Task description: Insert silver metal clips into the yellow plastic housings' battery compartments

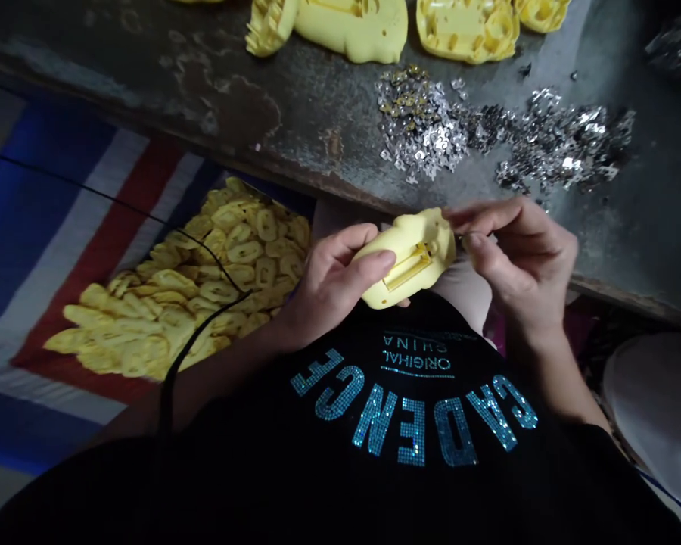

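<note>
My left hand (340, 276) is closed around a yellow plastic shell (408, 257), thumb on its face beside a rectangular slot like a battery compartment. At the shell's right end, my right hand (522, 257) pinches a small dark piece between thumb and fingertips; its kind is too small to make out. On the bench just beyond the hands lie a pile of small metal contact plates (425, 125), some of them gold-coloured, and a second heap of shiny metal pieces (567, 144).
More yellow shells (352, 26) stand along the far side of the worn metal bench (204, 91). Below its edge at left, many yellow parts (221, 280) fill a striped sack (91, 250). A black cord (204, 325) crosses there. A pale rounded object (658, 401) is at right.
</note>
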A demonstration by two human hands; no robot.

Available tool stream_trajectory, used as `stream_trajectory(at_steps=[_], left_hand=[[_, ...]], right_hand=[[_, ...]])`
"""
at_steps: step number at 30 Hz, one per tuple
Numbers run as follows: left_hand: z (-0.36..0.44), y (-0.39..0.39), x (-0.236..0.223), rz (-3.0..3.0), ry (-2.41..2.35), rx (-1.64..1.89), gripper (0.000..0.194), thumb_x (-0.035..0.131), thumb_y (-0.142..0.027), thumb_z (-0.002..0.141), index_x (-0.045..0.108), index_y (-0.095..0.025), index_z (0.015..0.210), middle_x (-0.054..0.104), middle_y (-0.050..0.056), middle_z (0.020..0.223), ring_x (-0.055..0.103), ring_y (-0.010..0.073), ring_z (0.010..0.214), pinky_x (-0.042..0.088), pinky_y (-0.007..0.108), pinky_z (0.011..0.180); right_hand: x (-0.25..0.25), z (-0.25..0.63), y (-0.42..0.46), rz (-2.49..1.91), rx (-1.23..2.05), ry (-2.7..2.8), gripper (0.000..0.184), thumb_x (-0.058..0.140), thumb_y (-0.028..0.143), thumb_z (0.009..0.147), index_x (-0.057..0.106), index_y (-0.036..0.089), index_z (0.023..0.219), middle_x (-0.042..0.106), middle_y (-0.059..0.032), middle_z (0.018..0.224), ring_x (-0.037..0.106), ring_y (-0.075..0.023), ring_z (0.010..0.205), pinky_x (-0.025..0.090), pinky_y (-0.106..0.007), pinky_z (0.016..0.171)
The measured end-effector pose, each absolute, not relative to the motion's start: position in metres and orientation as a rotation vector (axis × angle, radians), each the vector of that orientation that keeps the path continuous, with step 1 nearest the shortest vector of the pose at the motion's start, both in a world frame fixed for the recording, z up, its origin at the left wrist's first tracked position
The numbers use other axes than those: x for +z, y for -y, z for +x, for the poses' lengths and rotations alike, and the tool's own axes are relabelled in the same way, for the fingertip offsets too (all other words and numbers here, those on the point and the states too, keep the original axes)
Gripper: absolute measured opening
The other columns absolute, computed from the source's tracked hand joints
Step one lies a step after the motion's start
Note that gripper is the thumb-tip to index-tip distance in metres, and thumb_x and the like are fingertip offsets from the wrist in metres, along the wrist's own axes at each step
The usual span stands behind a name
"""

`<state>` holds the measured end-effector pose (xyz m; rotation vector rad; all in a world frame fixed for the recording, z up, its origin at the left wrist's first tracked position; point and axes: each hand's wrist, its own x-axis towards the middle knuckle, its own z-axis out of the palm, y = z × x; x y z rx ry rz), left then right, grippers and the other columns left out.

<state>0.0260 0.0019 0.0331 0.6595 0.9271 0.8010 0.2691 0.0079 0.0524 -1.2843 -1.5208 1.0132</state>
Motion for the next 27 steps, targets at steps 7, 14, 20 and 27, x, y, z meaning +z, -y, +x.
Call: stream_trajectory(at_steps=[7, 14, 20, 27], left_hand=[[0.033, 0.006, 0.044, 0.660, -0.902, 0.811, 0.036, 0.082, -0.046, 0.104, 0.062, -0.021, 0.087, 0.078, 0.000, 0.087, 0.084, 0.0205, 0.074, 0.076, 0.031, 0.065], [0.036, 0.011, 0.044, 0.710, -0.888, 0.819, 0.040, 0.082, -0.048, 0.104, 0.058, -0.021, 0.085, 0.074, 0.000, 0.083, 0.082, 0.0204, 0.072, 0.075, 0.032, 0.065], [0.037, 0.014, 0.051, 0.763, -0.917, 0.822, 0.039, 0.083, -0.047, 0.102, 0.061, -0.022, 0.084, 0.071, 0.001, 0.084, 0.082, 0.0221, 0.075, 0.075, 0.033, 0.065], [0.039, 0.013, 0.060, 0.818, -1.043, 0.790, 0.040, 0.084, -0.052, 0.100, 0.064, -0.023, 0.080, 0.067, 0.003, 0.085, 0.079, 0.0230, 0.074, 0.073, 0.033, 0.061]], right_hand=[[0.048, 0.271, 0.006, -1.301, 0.856, 1.644, 0.010, 0.083, 0.031, 0.102, 0.078, 0.030, 0.094, 0.082, -0.0042, 0.125, 0.076, -0.0312, 0.122, 0.063, -0.059, 0.113], [0.054, 0.275, 0.014, -1.327, 0.945, 1.536, 0.010, 0.082, 0.032, 0.100, 0.080, 0.029, 0.091, 0.082, -0.0027, 0.131, 0.076, -0.0308, 0.130, 0.062, -0.058, 0.118], [0.054, 0.274, 0.018, -1.331, 0.992, 1.508, 0.008, 0.084, 0.028, 0.098, 0.082, 0.033, 0.092, 0.083, 0.0008, 0.141, 0.073, -0.0314, 0.141, 0.056, -0.059, 0.127], [0.061, 0.271, 0.020, -1.365, 0.931, 1.560, 0.008, 0.083, 0.029, 0.098, 0.080, 0.033, 0.092, 0.083, -0.0007, 0.138, 0.074, -0.0318, 0.139, 0.058, -0.063, 0.126]])
